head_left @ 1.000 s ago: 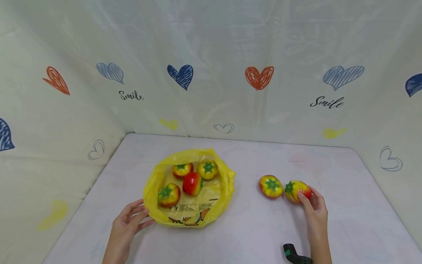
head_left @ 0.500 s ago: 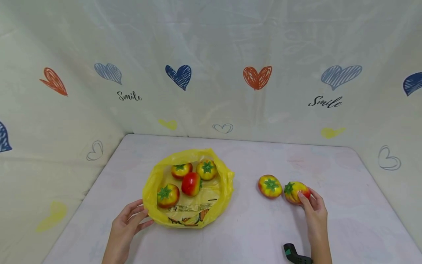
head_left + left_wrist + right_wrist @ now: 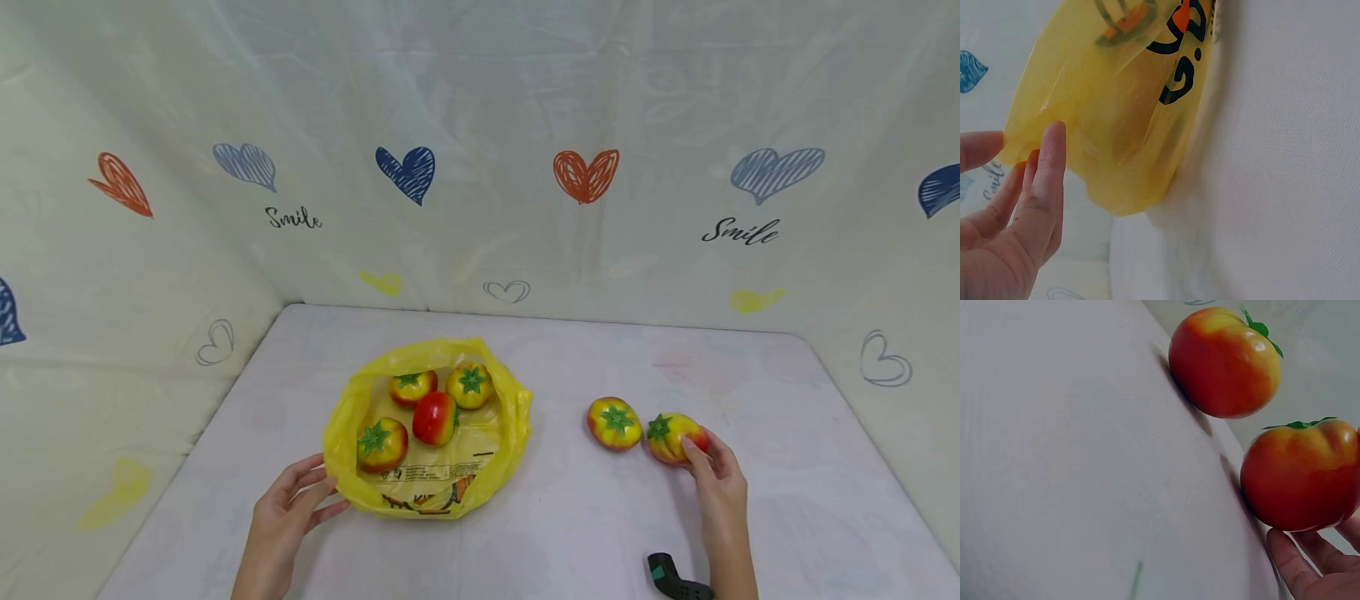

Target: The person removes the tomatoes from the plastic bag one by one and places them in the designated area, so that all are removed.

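Note:
In the head view, a yellow plastic bag [image 3: 513, 450] stands with its mouth spread wide and several red-and-yellow tomatoes [image 3: 435, 419] with green leafy tops inside. At its left edge is my left hand [image 3: 283, 504], pinching the thin plastic; the left wrist view shows the fingertips [image 3: 1054, 134] on the yellow bag [image 3: 1122, 125]. My right hand [image 3: 718, 479] grips a tomato [image 3: 672, 437] on the table, thumb on the near side and fingers round its right end. A second tomato [image 3: 614, 423] lies just left of it; both also show in the right wrist view.
The white table [image 3: 555, 517] runs back to a pale curtain [image 3: 495, 233] printed with hearts and the word Smile. A small black device [image 3: 675, 579] with a green patch is at the right wrist, near the front edge.

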Demonstrator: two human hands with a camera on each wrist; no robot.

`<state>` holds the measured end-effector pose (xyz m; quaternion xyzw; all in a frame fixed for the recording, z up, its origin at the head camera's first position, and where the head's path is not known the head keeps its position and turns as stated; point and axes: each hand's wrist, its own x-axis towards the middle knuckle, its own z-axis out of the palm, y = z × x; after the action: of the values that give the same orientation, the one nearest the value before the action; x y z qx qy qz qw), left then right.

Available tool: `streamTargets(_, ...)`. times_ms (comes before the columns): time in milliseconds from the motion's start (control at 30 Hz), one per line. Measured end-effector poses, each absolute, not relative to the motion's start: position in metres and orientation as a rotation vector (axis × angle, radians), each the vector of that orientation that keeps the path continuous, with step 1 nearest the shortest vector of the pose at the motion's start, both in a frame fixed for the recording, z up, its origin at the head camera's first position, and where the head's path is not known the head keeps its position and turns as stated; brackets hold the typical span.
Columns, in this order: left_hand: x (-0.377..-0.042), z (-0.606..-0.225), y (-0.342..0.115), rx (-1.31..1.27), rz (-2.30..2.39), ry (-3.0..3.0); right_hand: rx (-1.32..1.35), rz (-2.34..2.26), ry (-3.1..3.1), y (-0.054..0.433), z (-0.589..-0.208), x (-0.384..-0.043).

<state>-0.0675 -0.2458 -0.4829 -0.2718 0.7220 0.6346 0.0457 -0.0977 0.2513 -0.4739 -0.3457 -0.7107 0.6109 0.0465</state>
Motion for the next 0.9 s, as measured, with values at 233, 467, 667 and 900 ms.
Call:
streamTargets(233, -0.069, -0.483, -0.246, -0.832, 1.941, 2.201, -1.056, 1.871, -2.158, 0.254, -0.475, -0.098)
streamTargets(467, -0.068, -0.484, -0.246, -0.822, 1.942, 2.202, -1.059, 1.926, -2.099, 0.256, -0.475, -0.098)
streamTargets(667, -0.069, -0.484, -0.246, -0.844, 1.923, 2.207, -1.144, 1.92, -2.093, 0.258, -0.473, -0.097)
streamTargets(900, -0.068, -0.484, -0.246, -0.839, 1.931, 2.209, -1.101, 1.929, -2.058, 0.262, -0.478, -0.097)
